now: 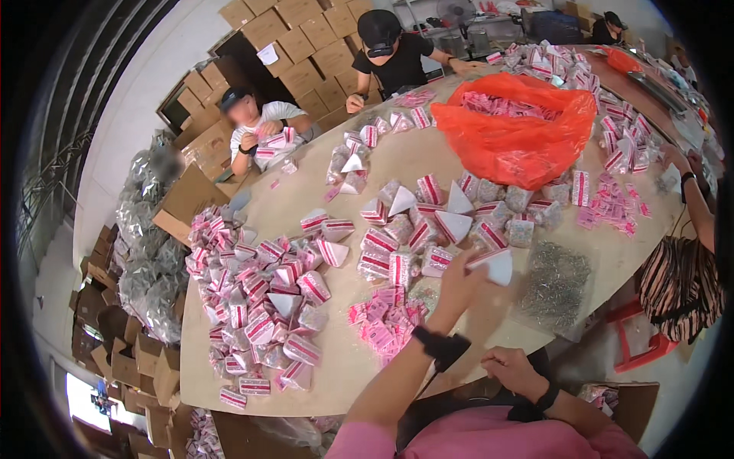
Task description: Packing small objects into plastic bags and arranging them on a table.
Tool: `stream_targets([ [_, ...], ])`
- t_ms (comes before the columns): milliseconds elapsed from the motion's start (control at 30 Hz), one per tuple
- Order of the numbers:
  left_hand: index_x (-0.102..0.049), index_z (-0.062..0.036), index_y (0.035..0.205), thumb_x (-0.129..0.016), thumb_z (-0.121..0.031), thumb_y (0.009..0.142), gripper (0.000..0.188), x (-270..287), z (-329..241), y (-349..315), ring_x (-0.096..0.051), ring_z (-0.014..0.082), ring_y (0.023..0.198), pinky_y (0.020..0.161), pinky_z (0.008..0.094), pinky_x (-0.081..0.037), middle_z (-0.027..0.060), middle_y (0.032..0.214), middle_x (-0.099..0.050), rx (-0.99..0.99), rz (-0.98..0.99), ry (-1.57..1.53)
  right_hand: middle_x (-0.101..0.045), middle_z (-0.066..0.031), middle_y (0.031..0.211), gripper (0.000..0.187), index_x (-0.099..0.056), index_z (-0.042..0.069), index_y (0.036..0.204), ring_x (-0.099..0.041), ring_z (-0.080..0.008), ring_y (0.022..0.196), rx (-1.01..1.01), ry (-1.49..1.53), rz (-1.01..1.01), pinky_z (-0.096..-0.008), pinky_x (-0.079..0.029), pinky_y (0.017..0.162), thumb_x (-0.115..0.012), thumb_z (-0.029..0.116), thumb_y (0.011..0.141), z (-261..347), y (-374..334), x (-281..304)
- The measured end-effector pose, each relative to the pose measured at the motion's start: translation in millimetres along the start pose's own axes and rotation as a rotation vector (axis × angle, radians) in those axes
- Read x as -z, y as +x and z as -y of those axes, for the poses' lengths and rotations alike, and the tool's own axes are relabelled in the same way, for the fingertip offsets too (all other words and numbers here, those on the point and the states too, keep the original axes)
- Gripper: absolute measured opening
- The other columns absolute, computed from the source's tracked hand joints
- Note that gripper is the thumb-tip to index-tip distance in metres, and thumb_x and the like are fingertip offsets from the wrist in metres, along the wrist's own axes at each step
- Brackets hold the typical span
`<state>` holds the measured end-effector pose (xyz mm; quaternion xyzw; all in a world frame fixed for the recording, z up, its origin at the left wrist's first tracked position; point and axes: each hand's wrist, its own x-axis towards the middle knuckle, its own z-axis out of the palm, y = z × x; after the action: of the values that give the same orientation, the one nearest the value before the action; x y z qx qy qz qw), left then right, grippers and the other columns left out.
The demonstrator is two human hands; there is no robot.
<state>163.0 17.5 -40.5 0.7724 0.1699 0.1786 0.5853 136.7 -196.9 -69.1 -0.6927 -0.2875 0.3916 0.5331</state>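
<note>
My left hand reaches over the table, its fingers closed on the edge of a white triangular packet. Beside it lie many wedge-shaped clear packets with pink-and-white labels. A heap of small pink cards sits on the near side of that arm. Close to my body at the table's edge, my right hand is curled closed; whatever its fingers may hold is hidden. A clear bag of small metal pieces lies flat beyond it to the right.
A large pile of labelled packets covers the table's left. Farther back stands an open red plastic bag of pink items. More pink cards lie at right. Co-workers sit around the table; cardboard boxes are stacked behind, and a red stool stands right.
</note>
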Motion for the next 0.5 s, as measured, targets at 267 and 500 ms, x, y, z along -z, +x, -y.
stream_targets([
  [267, -0.040, -0.0006, 0.131, -0.051, -0.028, 0.092, 0.049, 56.2, -3.9, -131.2, -0.058, 0.0236, 0.105, 0.088, 0.0350, -0.050, 0.0137, 0.122, -0.053, 0.360, 0.135, -1.154, -0.053, -0.0022, 0.061, 0.015, -0.056, -0.003, 0.091, -0.045, -0.0082, 0.047, -0.163, 0.703, -0.114, -0.0214, -0.037, 0.045, -0.054, 0.011, 0.089, 19.8, 22.4, 7.9],
  [500, -0.042, -0.0025, 0.127, -0.046, -0.025, 0.096, 0.038, 13.7, 9.5, -153.4, -0.056, 0.0225, 0.104, 0.090, 0.0352, -0.047, 0.0107, 0.118, -0.054, 0.346, -0.119, -1.110, -0.048, -0.0014, 0.065, 0.016, -0.052, 0.004, 0.086, -0.044, -0.0088, 0.053, -0.189, 0.995, -0.059, -0.0228, -0.039, 0.049, -0.050, 0.018, 0.093, 39.8, 31.5, -8.1],
])
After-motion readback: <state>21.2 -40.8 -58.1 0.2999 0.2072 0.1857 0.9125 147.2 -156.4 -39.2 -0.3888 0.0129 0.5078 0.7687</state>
